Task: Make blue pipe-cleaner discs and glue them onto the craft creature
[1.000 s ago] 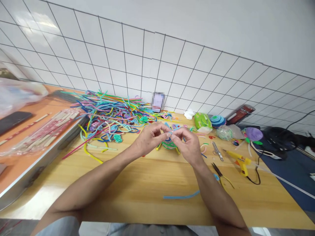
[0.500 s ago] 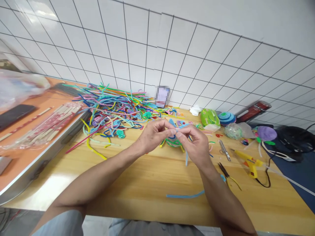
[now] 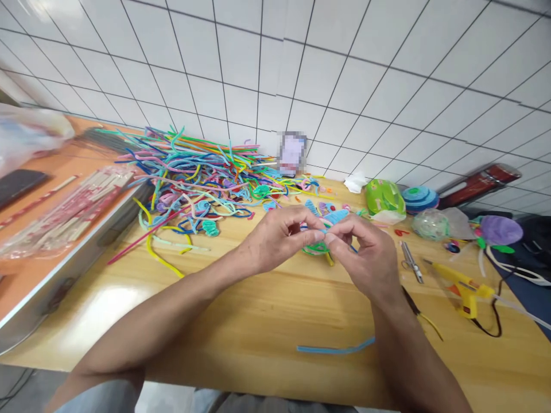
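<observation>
My left hand (image 3: 282, 238) and my right hand (image 3: 364, 252) meet over the table, thumbs and forefingers pinched together. Between the fingertips is a small bit of light blue pipe cleaner (image 3: 326, 231), mostly covered by the fingers. Just behind and below the hands rests a green coiled pipe-cleaner piece (image 3: 316, 249), partly hidden. Blue leaf-like pipe-cleaner shapes (image 3: 336, 216) show beyond the fingers. Nearer my body, a straight blue pipe cleaner (image 3: 333, 349) lies on the wooden table, its right end reaching my right forearm.
A tangled heap of coloured pipe cleaners (image 3: 202, 183) spreads at the back left. Against the wall leans a phone (image 3: 293, 154). To the right lie a yellow glue gun (image 3: 467, 289), a utility knife (image 3: 412, 263), pliers (image 3: 424, 315) and a green packet (image 3: 384, 198).
The view has shifted, so the table items on the right sit farther right. Both hands stay pinched together; the blue strand hanging below my right hand no longer shows.
</observation>
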A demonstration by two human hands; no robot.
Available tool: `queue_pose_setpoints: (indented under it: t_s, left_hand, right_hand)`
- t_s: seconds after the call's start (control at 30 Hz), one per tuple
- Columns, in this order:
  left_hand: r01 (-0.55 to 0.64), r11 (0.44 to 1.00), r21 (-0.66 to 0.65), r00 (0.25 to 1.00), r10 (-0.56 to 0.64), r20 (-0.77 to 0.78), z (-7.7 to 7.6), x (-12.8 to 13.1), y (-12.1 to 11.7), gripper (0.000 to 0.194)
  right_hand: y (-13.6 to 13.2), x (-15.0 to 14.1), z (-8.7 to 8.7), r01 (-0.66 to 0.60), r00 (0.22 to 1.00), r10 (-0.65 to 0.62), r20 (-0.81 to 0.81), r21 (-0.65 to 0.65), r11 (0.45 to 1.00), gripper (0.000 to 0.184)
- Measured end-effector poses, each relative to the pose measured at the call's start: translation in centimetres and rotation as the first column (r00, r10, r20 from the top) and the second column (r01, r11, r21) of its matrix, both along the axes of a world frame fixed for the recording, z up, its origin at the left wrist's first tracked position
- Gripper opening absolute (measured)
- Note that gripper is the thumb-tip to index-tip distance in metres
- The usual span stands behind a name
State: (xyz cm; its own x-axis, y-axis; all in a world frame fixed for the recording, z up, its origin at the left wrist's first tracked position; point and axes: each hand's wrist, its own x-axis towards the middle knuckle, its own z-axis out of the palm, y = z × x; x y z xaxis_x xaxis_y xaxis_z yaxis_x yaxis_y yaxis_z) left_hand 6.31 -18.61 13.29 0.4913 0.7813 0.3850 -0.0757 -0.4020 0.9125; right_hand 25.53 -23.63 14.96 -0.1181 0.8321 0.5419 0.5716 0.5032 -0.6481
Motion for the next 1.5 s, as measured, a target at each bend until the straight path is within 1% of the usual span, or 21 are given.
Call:
queue_pose_setpoints:
  t_s: [0.07,0.1,0.17,0.2,0.23,0.3,0.37,0.43,0.5,0.57,0.6,0.63,0.7,0.8,0.87,0.93,1.03,1.13,1.23,1.37,1.5]
  left_hand:
    - [-0.022,0.992,0.127,0.996,0.033,-0.08,0.4,-0.4,0.1,0.011]
    - [-0.025,0.987,0.159,0.995,0.041,-0.095,0.5,-0.5,0.0,0.012]
    - [-0.041,0.985,0.166,0.995,0.055,-0.083,0.5,-0.5,0.0,0.013]
    - [-0.053,0.989,0.139,0.996,0.062,-0.062,0.4,-0.4,0.0,0.013]
    - [-0.064,0.994,0.088,0.997,0.067,-0.035,0.2,-0.2,0.0,0.014]
    - [-0.065,0.996,-0.067,0.997,0.068,0.037,-0.3,0.3,0.1,0.019]
    - [-0.028,0.97,-0.24,0.988,0.064,0.143,-1.0,1.0,0.1,0.026]
    - [0.021,0.924,-0.382,0.961,0.087,0.264,-2.0,1.8,0.0,0.031]
    - [0.053,0.864,-0.501,0.924,0.148,0.353,-3.0,2.6,-0.1,0.034]
    - [0.066,0.797,-0.601,0.901,0.211,0.379,-3.9,3.1,-0.2,0.036]
    - [0.071,0.777,-0.625,0.901,0.219,0.374,-4.2,3.2,-0.1,0.036]
    - [0.075,0.774,-0.629,0.911,0.204,0.359,-4.3,3.1,0.1,0.035]
    - [0.083,0.817,-0.57,0.945,0.116,0.304,-4.3,2.7,0.7,0.029]
    - [0.041,0.933,-0.357,0.992,0.005,0.127,-3.6,1.7,1.6,0.017]
    - [-0.008,0.982,-0.191,1.0,0.009,0.003,-3.1,1.2,2.1,0.012]
    - [-0.037,0.996,-0.076,0.997,0.032,-0.072,-2.7,0.9,2.3,0.012]
    - [-0.07,0.997,-0.011,0.992,0.069,-0.109,-2.6,0.8,2.2,0.013]
    - [-0.109,0.994,-0.014,0.991,0.108,-0.083,-3.0,1.0,1.9,0.014]
    - [-0.123,0.989,-0.079,0.992,0.123,0.004,-3.5,1.4,1.5,0.017]
    - [-0.095,0.96,-0.262,0.975,0.143,0.169,-3.8,1.9,1.1,0.023]
    - [-0.055,0.89,-0.453,0.941,0.198,0.276,-4.0,2.5,0.6,0.038]
  right_hand:
    - [0.0,0.1,0.2,-0.008,0.998,0.008,0.058,0.001,1.0,0.015]
    - [0.0,0.2,0.2,-0.011,0.997,0.012,0.071,-0.006,1.0,0.014]
    - [0.0,0.3,0.0,-0.015,0.998,0.017,0.054,-0.032,0.999,0.012]
    - [0.0,0.4,-0.2,-0.019,0.999,0.02,0.028,-0.047,0.999,0.01]
    - [0.1,0.4,-0.4,-0.024,1.0,0.024,-0.003,-0.062,0.998,0.009]
    - [0.3,0.5,-0.9,-0.032,0.997,0.026,-0.069,-0.092,0.995,0.008]
    - [0.5,0.4,-1.5,-0.022,0.992,0.006,-0.125,-0.123,0.992,0.008]
    - [0.8,0.1,-2.2,0.004,0.986,-0.03,-0.163,-0.155,0.988,0.009]
    - [1.2,-0.1,-2.9,0.037,0.981,-0.072,-0.18,-0.19,0.981,0.01]
    - [1.6,-0.1,-3.5,0.059,0.978,-0.102,-0.183,-0.226,0.972,0.009]
    - [1.8,0.0,-3.6,0.062,0.978,-0.108,-0.179,-0.242,0.968,0.009]
    - [2.0,0.1,-3.7,0.065,0.98,-0.11,-0.166,-0.254,0.965,0.009]
    - [2.2,0.4,-3.4,0.078,0.988,-0.108,-0.108,-0.257,0.963,0.011]
    - [2.4,0.8,-2.5,0.096,0.995,-0.091,0.033,-0.207,0.974,0.015]
    - [2.5,0.8,-2.1,0.084,0.992,-0.066,0.112,-0.158,0.984,0.016]
    - [2.5,0.8,-2.0,0.074,0.987,-0.057,0.151,-0.11,0.991,0.016]
    - [2.5,0.8,-2.2,0.072,0.986,-0.059,0.153,-0.084,0.994,0.015]
    - [2.5,0.7,-2.3,0.074,0.991,-0.06,0.118,-0.121,0.99,0.014]
    - [2.4,0.6,-2.5,0.077,0.996,-0.072,0.044,-0.152,0.985,0.012]
    - [2.2,0.2,-3.2,0.094,0.992,-0.106,-0.061,-0.186,0.978,0.007]
    - [2.2,-0.4,-4.3,0.084,0.98,-0.12,-0.156,-0.221,0.972,0.011]
